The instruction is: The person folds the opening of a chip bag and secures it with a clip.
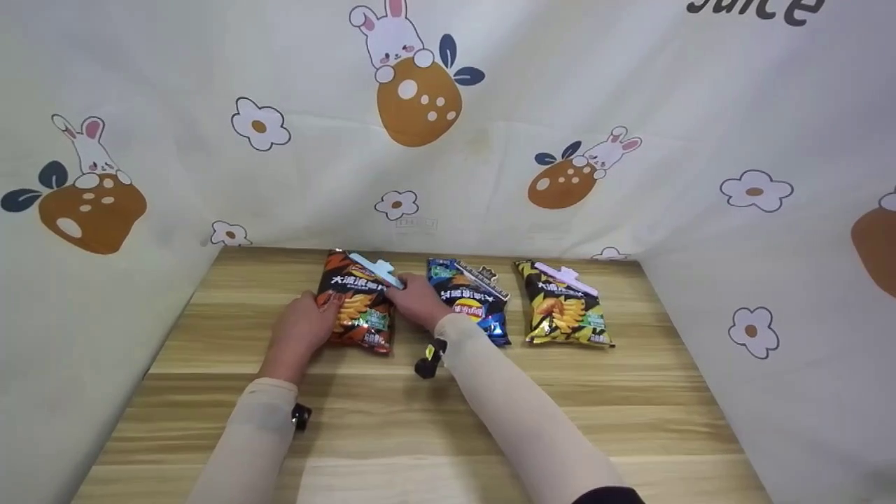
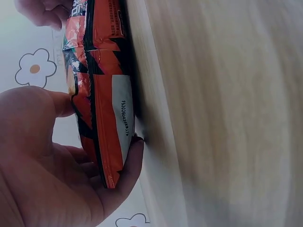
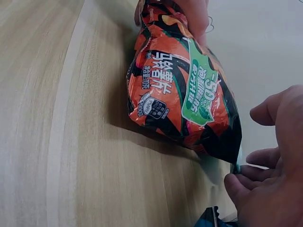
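An orange-and-black bag of potato chips (image 1: pixel 358 311) lies at the left of the row, with a light blue bag clip (image 1: pixel 374 267) across its top. My left hand (image 1: pixel 305 327) grips the bag's left side, thumb on the front. In the left wrist view, fingers of the left hand (image 2: pixel 52 156) curl behind the bag's edge (image 2: pixel 108 137). My right hand (image 1: pixel 420 302) is at the bag's upper right, fingertips at the clip's right end. Seen from the right wrist, the right hand (image 3: pixel 270 175) has curled fingers on the clip's end beside the bag's corner.
Just right of my right hand lies a blue chip bag (image 1: pixel 493 325) with a dark-and-white clip (image 1: pixel 483 280). Farther right is a yellow-and-black chip bag (image 1: pixel 563 315) with a lilac clip (image 1: pixel 565 277). A printed cloth (image 1: pixel 315 182) rises behind the wooden tabletop (image 1: pixel 392 427).
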A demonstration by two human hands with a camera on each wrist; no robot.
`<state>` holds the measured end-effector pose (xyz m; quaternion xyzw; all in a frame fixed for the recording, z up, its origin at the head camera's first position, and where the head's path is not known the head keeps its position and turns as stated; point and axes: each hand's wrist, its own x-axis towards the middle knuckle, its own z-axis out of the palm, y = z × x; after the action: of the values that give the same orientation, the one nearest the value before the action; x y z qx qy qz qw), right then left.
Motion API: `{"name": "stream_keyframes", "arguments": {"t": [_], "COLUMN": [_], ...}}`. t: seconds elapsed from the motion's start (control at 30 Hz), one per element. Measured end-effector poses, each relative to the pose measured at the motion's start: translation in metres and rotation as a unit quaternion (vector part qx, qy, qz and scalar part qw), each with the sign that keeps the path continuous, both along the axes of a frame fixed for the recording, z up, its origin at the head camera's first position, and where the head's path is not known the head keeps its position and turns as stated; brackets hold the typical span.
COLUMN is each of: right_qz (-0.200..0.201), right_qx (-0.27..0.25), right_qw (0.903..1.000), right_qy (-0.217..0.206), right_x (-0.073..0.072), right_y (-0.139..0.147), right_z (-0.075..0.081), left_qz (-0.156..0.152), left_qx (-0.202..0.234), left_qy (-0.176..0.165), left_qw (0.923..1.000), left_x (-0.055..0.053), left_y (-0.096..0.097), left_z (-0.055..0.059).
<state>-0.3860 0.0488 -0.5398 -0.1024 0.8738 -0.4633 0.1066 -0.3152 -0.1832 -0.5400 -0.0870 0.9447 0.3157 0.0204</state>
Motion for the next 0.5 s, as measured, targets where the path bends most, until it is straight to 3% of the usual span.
{"name": "stream_keyframes", "arguments": {"t": [0.33, 0.5], "right_qz": [0.009, 0.030], "right_qx": [0.023, 0.026], "right_qw": [0.9997, 0.9983], "right_qy": [0.000, 0.042], "right_x": [0.000, 0.005], "right_y": [-0.001, 0.010], "right_z": [0.002, 0.006], "left_qz": [0.014, 0.013], "left_qx": [0.009, -0.025], "left_qy": [-0.012, 0.014], "left_qw": [0.9998, 0.9995], "left_x": [0.000, 0.005], "left_y": [-0.002, 0.004], "left_z": [0.000, 0.002]}}
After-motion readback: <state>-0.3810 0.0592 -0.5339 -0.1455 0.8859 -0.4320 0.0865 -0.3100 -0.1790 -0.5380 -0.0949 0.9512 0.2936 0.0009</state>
